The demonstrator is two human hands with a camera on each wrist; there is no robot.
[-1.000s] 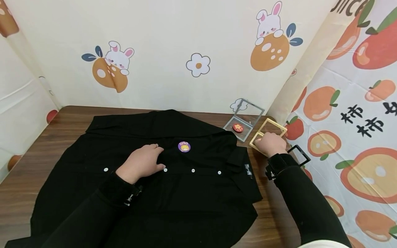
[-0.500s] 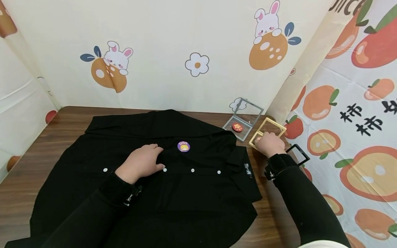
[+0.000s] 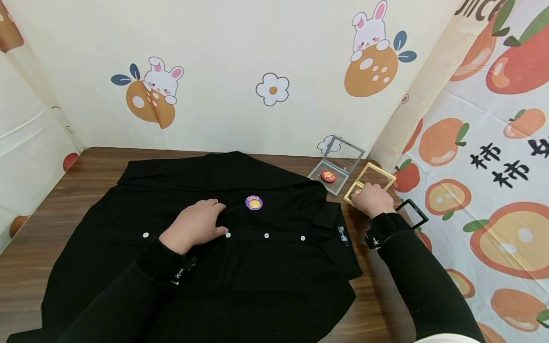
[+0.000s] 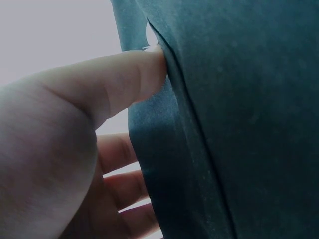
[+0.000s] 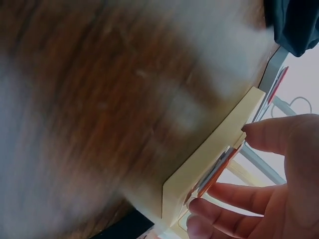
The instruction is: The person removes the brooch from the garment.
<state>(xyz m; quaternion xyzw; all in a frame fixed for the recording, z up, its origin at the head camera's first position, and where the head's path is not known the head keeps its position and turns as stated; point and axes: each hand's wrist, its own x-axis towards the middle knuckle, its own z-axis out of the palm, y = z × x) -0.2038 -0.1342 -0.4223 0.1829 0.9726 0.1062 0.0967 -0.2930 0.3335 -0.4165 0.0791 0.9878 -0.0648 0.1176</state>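
Note:
A black shirt [image 3: 240,257] with white buttons lies spread on the wooden table [image 3: 38,224]. A round purple badge [image 3: 254,202] is on the shirt's chest. My left hand [image 3: 196,228] rests flat on the shirt just left of that badge. Its thumb [image 4: 124,79] touches the placket edge by a white button. My right hand [image 3: 371,197] reaches into a cream square case [image 3: 383,175] at the shirt's right. Its thumb and fingers [image 5: 234,195] pinch an orange-edged badge [image 5: 215,172] standing tilted in the case [image 5: 209,159].
A grey square case [image 3: 339,164] holding a red badge [image 3: 329,176] sits open behind the cream one. A black square frame [image 3: 412,213] lies by my right wrist. Printed cloth walls enclose the table at the back and on both sides.

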